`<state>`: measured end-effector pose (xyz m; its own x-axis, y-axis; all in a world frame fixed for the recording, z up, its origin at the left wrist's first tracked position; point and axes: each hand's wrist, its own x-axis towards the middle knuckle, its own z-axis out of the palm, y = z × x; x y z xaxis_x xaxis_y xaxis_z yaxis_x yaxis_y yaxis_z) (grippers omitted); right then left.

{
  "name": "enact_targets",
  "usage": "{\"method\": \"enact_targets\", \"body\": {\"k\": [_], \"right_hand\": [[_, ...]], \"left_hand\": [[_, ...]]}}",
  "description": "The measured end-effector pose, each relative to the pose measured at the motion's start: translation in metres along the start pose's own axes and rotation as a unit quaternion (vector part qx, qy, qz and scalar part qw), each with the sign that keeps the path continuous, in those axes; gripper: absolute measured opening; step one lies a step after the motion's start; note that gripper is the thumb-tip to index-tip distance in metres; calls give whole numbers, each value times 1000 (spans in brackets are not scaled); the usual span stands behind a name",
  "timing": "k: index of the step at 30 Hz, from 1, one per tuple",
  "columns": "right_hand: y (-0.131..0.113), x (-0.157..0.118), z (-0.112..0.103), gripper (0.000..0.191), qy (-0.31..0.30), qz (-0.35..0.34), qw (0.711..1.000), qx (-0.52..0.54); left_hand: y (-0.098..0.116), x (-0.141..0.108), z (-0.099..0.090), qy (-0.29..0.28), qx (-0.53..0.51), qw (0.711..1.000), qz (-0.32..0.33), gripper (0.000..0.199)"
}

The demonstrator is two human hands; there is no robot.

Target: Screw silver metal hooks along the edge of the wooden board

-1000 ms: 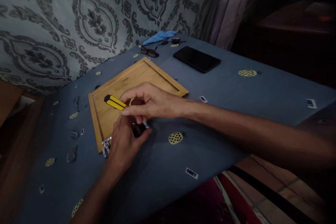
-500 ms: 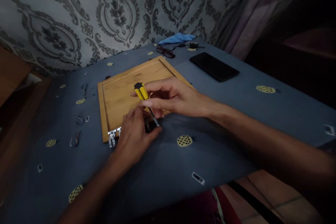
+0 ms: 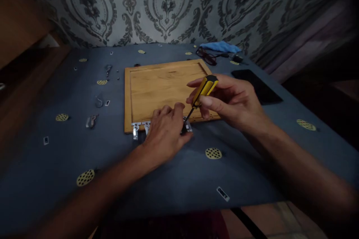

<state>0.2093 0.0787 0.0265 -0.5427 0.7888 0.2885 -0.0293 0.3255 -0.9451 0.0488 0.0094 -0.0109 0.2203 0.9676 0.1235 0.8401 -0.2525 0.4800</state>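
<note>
A framed wooden panel (image 3: 157,95) lies on the table, with a metal hook rail (image 3: 136,125) along its near edge. My left hand (image 3: 166,129) grips the rail and panel edge, fingers on top and thumb at the front, hiding the rail's middle. In my right hand (image 3: 232,99) is a screwdriver (image 3: 204,91) with a yellow and black handle, pinched between thumb and fingers. It leans with its handle up to the right. Its tip points down at the rail's right end, beside my left thumb; exact contact cannot be made out.
Loose metal hooks (image 3: 92,120) and small screws (image 3: 118,78) lie left of the panel on the patterned tablecloth (image 3: 174,179). A black phone (image 3: 259,87) is at the right, partly behind my right hand. Eyeglasses (image 3: 208,56), keys (image 3: 237,58) and a blue cloth (image 3: 221,46) are at the back.
The screwdriver's handle has swung from leaning left to leaning right, its tip now at the rail. My left hand keeps its hold. The whole view has shifted as my head turned left.
</note>
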Motion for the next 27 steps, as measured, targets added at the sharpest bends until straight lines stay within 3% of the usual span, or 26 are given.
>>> {"method": "enact_targets", "body": {"k": [6, 11, 17, 20, 23, 27], "right_hand": [[4, 0, 3, 20, 43, -18, 999, -4], [4, 2, 6, 23, 75, -14, 997, 17], [3, -1, -9, 26, 3, -17, 1000, 12], [3, 0, -10, 17, -15, -31, 999, -2], [2, 1, -3, 9, 34, -48, 998, -1], [1, 2, 2, 22, 73, -45, 996, -4]], "left_hand": [[-2, -1, 3, 8, 4, 1000, 11, 45], [-2, -1, 3, 5, 6, 1000, 3, 45], [-1, -1, 2, -2, 3, 1000, 8, 45], [-1, -1, 2, -2, 5, 1000, 7, 48], [-2, -1, 1, -5, 6, 1000, 9, 45], [-2, -2, 1, -8, 4, 1000, 11, 45]]}}
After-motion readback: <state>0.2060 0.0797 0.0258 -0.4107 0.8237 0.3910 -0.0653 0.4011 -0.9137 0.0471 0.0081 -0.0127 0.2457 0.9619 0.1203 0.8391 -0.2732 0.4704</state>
